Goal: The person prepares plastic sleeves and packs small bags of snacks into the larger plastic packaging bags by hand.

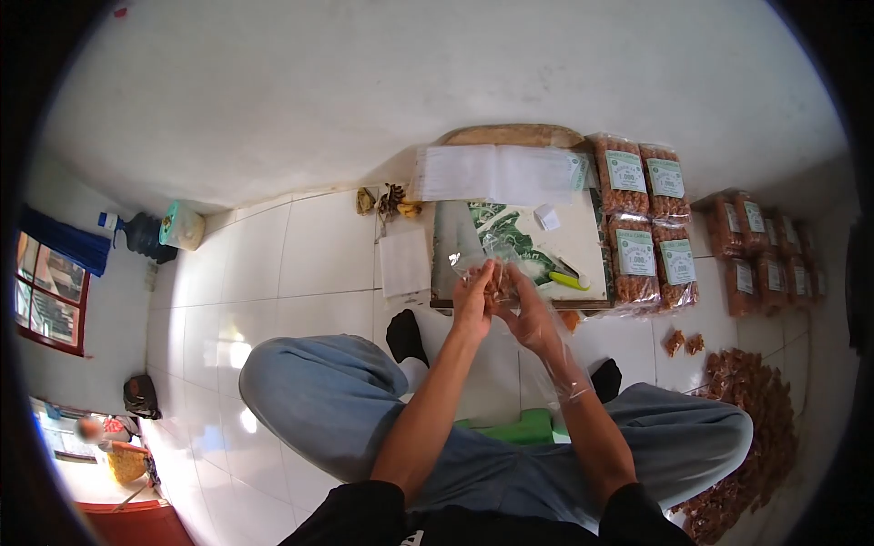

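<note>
From my remote view, the table's (533, 238) near edge lies below the left hand (469, 308) and right hand (530, 318). If their fingers, curled narrowly round the bag (466, 264) between them, loosen, it could slip, spilling brown bits (492, 286). Its film looks clear, shiny, crumpled.

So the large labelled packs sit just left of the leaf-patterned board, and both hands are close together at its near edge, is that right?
Not quite: the head view shows the large labelled packs just right of the leaf-patterned board. The left hand and right hand are indeed close together at its near edge.
</note>
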A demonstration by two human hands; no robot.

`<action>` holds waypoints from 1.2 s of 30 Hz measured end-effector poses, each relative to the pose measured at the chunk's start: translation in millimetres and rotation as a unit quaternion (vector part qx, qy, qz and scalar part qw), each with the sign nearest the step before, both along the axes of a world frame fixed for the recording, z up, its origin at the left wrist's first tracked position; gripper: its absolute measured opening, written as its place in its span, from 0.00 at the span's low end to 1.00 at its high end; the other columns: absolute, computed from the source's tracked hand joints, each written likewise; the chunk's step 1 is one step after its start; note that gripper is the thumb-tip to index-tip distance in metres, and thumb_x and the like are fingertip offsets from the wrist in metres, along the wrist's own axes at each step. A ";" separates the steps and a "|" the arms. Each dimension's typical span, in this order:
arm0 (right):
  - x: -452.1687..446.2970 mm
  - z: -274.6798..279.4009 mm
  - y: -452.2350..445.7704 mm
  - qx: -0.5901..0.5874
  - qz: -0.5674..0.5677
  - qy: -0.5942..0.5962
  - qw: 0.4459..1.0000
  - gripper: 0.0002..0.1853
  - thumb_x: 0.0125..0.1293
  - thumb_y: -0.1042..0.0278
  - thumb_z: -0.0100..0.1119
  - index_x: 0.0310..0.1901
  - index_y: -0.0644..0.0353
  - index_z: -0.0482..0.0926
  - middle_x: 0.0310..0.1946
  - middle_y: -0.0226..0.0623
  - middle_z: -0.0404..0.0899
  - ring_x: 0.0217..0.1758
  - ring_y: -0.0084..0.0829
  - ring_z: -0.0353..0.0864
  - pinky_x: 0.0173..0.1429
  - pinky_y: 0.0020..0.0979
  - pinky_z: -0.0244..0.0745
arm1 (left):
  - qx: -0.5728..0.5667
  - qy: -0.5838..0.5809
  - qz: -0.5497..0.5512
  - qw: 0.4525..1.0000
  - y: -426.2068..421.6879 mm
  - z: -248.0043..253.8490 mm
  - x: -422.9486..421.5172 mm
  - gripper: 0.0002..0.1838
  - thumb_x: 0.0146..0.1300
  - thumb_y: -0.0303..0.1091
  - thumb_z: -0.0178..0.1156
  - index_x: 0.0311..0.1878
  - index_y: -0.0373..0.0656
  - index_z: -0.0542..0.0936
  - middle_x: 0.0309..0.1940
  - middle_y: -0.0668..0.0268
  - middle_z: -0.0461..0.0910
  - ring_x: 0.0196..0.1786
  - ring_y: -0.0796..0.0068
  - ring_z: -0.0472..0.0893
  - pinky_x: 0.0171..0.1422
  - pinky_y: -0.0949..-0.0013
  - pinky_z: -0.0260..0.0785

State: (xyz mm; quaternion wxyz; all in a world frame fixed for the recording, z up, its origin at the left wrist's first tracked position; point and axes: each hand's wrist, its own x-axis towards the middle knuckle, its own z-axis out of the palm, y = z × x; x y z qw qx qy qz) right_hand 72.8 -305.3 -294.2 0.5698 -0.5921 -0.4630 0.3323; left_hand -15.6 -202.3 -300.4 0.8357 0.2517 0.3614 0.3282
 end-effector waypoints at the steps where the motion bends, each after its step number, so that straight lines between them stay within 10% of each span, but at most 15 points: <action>1: -4.7 -4.6 0.9 0.019 -0.040 -0.052 0.998 0.45 0.54 0.82 0.70 0.72 0.59 0.57 0.64 0.45 0.68 0.67 0.44 0.69 0.70 0.38 0.64 | -0.006 0.013 0.014 1.000 -3.0 -2.6 2.0 0.28 0.55 0.38 0.75 0.56 0.41 0.74 0.39 0.67 0.81 0.42 0.73 0.81 0.42 0.68 0.76; 9: -1.2 -9.6 5.5 0.049 -0.054 -0.136 0.988 0.44 0.58 0.83 0.65 0.75 0.58 0.54 0.67 0.48 0.64 0.69 0.45 0.67 0.68 0.36 0.68 | -0.076 0.000 -0.030 0.997 -7.5 -11.5 -1.7 0.19 0.57 0.40 0.74 0.48 0.46 0.80 0.37 0.73 0.82 0.40 0.79 0.81 0.41 0.72 0.73; 15: 7.9 -33.2 4.8 0.031 -0.011 0.115 0.993 0.36 0.63 0.85 0.55 0.72 0.62 0.57 0.67 0.48 0.66 0.69 0.38 0.67 0.68 0.34 0.67 | -0.067 -0.074 -0.106 0.989 3.2 -2.9 -6.9 0.14 0.62 0.42 0.69 0.47 0.48 0.81 0.38 0.72 0.82 0.35 0.79 0.79 0.40 0.73 0.71; 17: 8.6 -14.9 0.1 0.044 -0.046 -0.127 0.990 0.30 0.67 0.84 0.49 0.71 0.64 0.59 0.63 0.48 0.70 0.66 0.36 0.71 0.68 0.32 0.67 | -0.082 -0.051 -0.085 0.992 -3.4 11.5 -3.6 0.13 0.63 0.41 0.68 0.47 0.48 0.81 0.38 0.72 0.82 0.36 0.78 0.79 0.42 0.73 0.72; 36: 7.7 -5.3 6.2 -0.061 -0.110 -0.145 0.981 0.25 0.60 0.88 0.53 0.60 0.61 0.77 0.53 0.46 0.76 0.55 0.37 0.78 0.55 0.30 0.72 | -0.027 -0.036 0.002 0.999 -2.4 -10.3 1.5 0.10 0.62 0.38 0.70 0.40 0.51 0.78 0.36 0.75 0.80 0.37 0.84 0.79 0.36 0.78 0.72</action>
